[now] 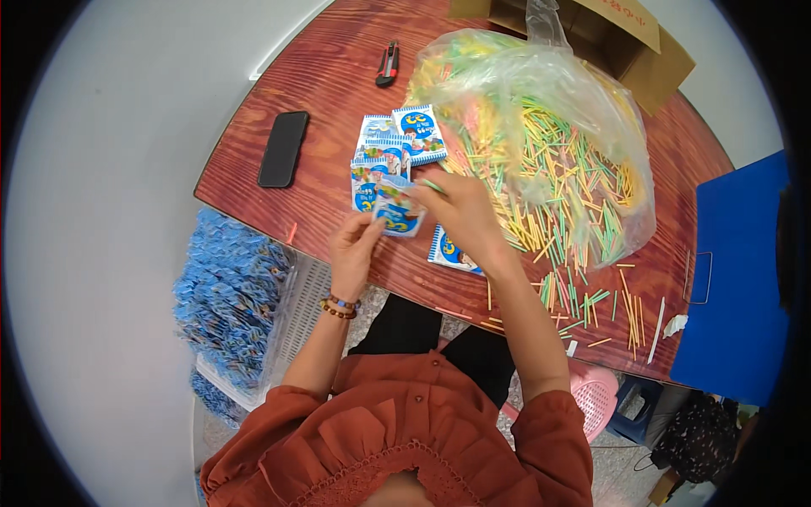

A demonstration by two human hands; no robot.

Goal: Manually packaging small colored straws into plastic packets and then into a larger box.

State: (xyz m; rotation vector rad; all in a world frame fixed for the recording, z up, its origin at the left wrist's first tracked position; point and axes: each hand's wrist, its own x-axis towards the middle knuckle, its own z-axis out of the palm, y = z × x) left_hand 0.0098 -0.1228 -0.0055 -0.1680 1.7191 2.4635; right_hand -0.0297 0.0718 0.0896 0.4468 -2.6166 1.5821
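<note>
On the far left, down beside the table, there's a great heap of blue packets piled in a pale container. Up on the wood lies a black phone, screen up. And here's the left hand, beaded bracelets at the wrist, thumb and fingers pinched shut on the lower left edge of a small blue-and-white packet, held up just above the near side of the table! Behind it, a loose overlapping pile of matching packets, and farther back a red-and-black box cutter. Now the right hand: fingers curled in at the packet's upper right edge, a bit of green at the tips, though whether they grip anything I can't tell. Under that forearm, one more packet lies flat, partly covered. Then the big clear bag, bulging with yellow, green and pink sticks, more loose sticks scattered in front, an open cardboard box behind, and a blue panel far right!
</note>
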